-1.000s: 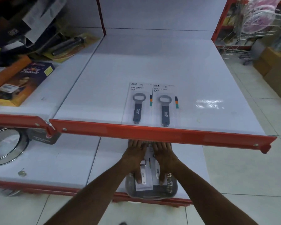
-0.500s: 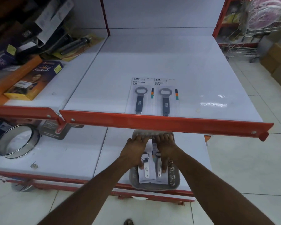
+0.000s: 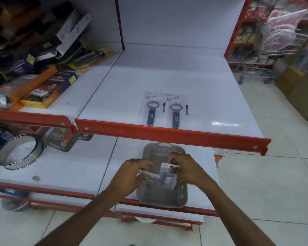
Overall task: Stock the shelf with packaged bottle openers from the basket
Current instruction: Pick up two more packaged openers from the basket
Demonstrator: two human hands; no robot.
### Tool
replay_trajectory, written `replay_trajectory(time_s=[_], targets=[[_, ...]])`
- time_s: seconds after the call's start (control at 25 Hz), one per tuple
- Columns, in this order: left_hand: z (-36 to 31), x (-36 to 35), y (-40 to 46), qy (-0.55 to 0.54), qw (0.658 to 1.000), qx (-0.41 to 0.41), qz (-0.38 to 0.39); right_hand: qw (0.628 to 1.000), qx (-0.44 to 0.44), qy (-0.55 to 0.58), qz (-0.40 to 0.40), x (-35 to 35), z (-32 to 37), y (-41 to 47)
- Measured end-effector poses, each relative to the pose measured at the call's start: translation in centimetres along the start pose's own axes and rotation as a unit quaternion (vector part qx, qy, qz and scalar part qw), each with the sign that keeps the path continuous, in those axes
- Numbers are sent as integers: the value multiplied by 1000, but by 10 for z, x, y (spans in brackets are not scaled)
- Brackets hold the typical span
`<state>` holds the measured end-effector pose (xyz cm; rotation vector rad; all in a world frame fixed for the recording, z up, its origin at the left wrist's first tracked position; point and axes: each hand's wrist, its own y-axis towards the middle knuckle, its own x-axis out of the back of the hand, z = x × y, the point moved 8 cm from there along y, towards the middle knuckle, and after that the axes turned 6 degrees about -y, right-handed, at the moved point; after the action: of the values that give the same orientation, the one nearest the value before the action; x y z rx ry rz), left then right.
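Down low, both hands work over the grey basket (image 3: 164,201), which sits on the lower shelf (image 3: 78,174) near its front edge. The left hand (image 3: 132,172) has its fingers curled around the edge of a white packet (image 3: 146,174) lying almost flat, and the right hand (image 3: 187,168) pinches the top of another packaged opener (image 3: 167,175) that stands tilted up inside the basket. The 2 hands are close together, their fingertips nearly meeting above the packets; motion blur hides the exact grip. To the left on the same shelf rests a round metal sieve (image 3: 19,153), with a dark cutter package (image 3: 60,139) just behind it. Above, past the red front rail (image 3: 167,133), the upper shelf (image 3: 167,73) carries 2 packaged bottle openers (image 3: 152,109) lying flat side by side near the front, handles toward the rail, their cards touching or nearly so. Further left on the neighbouring shelf lies a jumble of boxes (image 3: 39,89). At far right stands a wire trolley (image 3: 267,55).
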<state>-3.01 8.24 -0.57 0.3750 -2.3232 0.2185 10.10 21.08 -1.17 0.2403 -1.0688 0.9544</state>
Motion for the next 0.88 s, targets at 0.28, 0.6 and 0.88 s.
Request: replay_trajectory(time_s=[0.28, 0.6, 0.88], targets=[[-97, 117, -50, -222, 959, -52, -167, 957, 87, 163, -222, 139, 75, -122], [-193, 165, 40, -354, 900, -116, -225, 886, 85, 241, -387, 301, 37, -98], [-198, 117, 168, -298, 934, -47, -190, 944, -29, 136, -298, 316, -34, 8]])
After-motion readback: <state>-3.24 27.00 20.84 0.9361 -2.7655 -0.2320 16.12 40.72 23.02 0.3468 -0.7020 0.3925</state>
